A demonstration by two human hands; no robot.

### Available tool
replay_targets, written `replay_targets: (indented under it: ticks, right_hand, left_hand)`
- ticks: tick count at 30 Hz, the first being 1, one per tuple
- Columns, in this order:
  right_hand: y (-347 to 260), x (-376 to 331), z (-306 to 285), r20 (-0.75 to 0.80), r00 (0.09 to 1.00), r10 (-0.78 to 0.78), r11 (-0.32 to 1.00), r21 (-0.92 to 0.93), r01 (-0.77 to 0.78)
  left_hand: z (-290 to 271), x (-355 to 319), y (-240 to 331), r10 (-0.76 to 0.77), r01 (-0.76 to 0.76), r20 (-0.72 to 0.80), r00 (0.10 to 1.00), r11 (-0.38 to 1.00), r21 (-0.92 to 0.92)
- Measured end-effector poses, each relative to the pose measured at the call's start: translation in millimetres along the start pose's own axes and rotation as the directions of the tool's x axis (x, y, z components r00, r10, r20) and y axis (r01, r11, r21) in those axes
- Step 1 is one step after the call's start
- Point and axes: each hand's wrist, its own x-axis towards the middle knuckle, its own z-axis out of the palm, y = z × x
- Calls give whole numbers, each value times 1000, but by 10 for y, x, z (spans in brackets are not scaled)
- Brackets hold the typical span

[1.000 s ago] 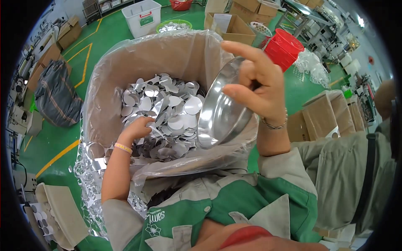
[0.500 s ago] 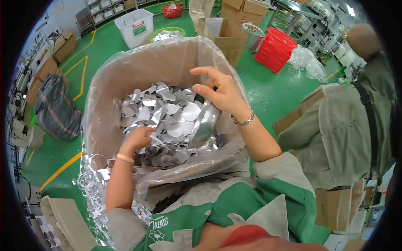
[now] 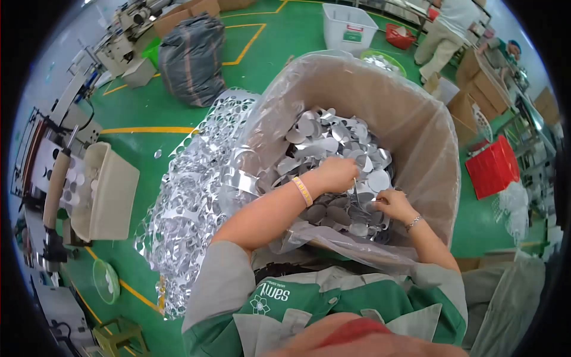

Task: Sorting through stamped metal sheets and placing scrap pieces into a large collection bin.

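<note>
A large carton lined with clear plastic [image 3: 425, 116] stands in front of me, holding a heap of silvery foil discs and strips [image 3: 309, 125]. My left hand [image 3: 339, 174], with a yellow band at its wrist, is over the middle of the heap, fingers curled and closed. A thin silvery edge shows below its fingertips; what it grips is unclear. Close by on the right, my right hand [image 3: 394, 205], with a metal bracelet at its wrist, has thumb and fingers pinched together among the pieces. What lies between them is too small to make out.
Punched foil scrap [image 3: 196, 220] piles against the carton's left side. Further left are a beige bin [image 3: 116, 196] and a grey sack [image 3: 191, 59]. Beyond the carton stand a white tub [image 3: 348, 27] and a person [image 3: 449, 30]. A red basket [image 3: 492, 166] is at right.
My view has swung left, so the carton now appears further right. Both hands have come together low over the pieces. The metal bowl seen beneath my right hand earlier no longer shows.
</note>
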Motion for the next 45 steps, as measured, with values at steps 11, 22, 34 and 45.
replay_targets:
  ticks: [11,22,34,45]
  right_hand:
    - [212,-156,-94,61,969,237,948,201,-245]
    - [142,-116,-541,-260,952,159,978,170,-117]
    - [316,-301,-720,-559,798,225,966,234,-109]
    - [408,-388,-965,-579,692,430,864,488,-128]
  left_hand:
    - [-25,36,257,210,-223,-240,948,974,-28]
    - [-134,-79,-33,-121,136,-361,925,991,16]
    - [-1004,589,41,-89,108,-564,821,994,1]
    - [-2722,1606,803,-148,-62,-725,673,965,-255]
